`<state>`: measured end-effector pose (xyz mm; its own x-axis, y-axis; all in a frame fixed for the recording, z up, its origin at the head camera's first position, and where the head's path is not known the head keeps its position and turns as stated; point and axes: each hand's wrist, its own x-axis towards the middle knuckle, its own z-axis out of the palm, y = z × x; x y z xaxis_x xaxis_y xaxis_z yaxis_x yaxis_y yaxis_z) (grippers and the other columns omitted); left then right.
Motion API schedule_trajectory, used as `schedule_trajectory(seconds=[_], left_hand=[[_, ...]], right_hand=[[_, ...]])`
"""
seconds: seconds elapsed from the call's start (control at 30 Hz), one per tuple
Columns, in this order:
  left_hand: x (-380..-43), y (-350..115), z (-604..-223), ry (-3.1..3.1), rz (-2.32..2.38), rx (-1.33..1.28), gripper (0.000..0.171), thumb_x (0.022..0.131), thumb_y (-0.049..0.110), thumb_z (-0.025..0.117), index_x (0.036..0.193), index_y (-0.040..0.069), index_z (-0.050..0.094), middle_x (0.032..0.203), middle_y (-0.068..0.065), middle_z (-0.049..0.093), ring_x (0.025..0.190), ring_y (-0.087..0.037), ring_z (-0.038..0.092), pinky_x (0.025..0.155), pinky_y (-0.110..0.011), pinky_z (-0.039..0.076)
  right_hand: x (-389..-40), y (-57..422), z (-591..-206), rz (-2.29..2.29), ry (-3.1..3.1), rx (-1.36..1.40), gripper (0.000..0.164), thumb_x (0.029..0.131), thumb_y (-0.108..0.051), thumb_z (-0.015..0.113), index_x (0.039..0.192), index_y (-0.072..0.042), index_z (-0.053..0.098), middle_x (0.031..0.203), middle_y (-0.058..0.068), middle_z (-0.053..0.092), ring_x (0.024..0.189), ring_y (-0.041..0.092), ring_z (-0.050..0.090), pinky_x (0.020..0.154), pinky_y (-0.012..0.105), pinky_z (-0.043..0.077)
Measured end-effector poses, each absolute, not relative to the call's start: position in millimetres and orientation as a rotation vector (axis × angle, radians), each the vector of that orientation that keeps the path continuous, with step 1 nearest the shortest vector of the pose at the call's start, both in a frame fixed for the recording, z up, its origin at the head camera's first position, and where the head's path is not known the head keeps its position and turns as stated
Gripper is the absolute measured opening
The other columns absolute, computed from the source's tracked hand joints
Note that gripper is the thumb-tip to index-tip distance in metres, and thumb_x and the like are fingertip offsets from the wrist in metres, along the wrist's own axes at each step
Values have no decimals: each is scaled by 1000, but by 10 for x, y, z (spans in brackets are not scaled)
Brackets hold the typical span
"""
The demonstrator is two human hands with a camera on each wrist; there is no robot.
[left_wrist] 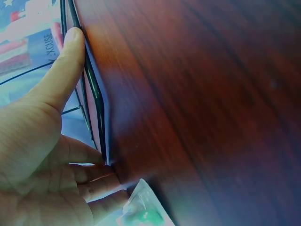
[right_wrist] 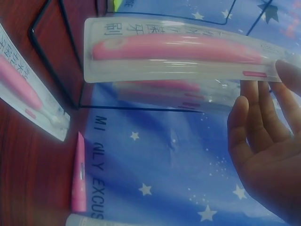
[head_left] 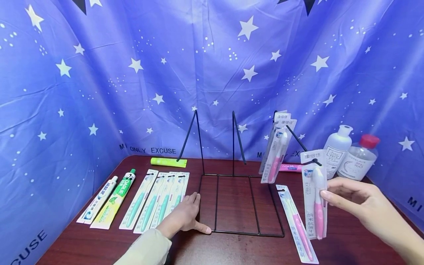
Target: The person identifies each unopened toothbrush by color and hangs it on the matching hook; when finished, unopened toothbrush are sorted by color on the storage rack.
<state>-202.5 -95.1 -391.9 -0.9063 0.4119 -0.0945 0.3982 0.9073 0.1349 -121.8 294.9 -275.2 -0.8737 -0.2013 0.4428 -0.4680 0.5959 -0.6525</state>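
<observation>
In the head view my right hand (head_left: 356,198) pinches the edge of a packaged pink toothbrush (head_left: 318,217) between thumb and fingers. The top of this pack is at the tip of the right prong of a black wire rack (head_left: 233,147), and the dark tip shows at its hanging hole. Further back on that prong hang other pink toothbrush packs (head_left: 276,158). My left hand (head_left: 185,215) rests at the front left corner of the rack's base, thumb (left_wrist: 70,56) along the wire and fingers extended on the table.
One pink toothbrush pack (head_left: 296,224) lies right of the rack. Several green toothbrush packs (head_left: 162,198) and two toothpaste tubes (head_left: 114,198) lie left. A yellow-green tube (head_left: 169,162), a pink tube (head_left: 290,168) and two bottles (head_left: 357,158) are at the back, before a starry curtain.
</observation>
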Motion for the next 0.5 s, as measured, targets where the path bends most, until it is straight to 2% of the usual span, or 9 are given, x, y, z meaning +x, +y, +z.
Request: schedule_trajectory(seconds=[0.2,0.5], left_hand=[[-2024,-954,-3912,2949,172,627,117,58,68,66,136,-11,30,140,-26,29,127,-36,30,100,-42,31],[-2014,-953,-3913,2950,197,628,117,58,67,67,136,-11,29,140,-27,28,127,-36,30,101,-43,29]], right_hand=[[-1352,2855,-2751,1205,-2522,505,13,87,-5,59,99,-9,63,84,4,65,74,14,62,64,24,49],[-1610,2795,-2762,1297,-2554,423,19,90,-16,57,105,-5,62,75,5,62,73,14,59,67,21,45]])
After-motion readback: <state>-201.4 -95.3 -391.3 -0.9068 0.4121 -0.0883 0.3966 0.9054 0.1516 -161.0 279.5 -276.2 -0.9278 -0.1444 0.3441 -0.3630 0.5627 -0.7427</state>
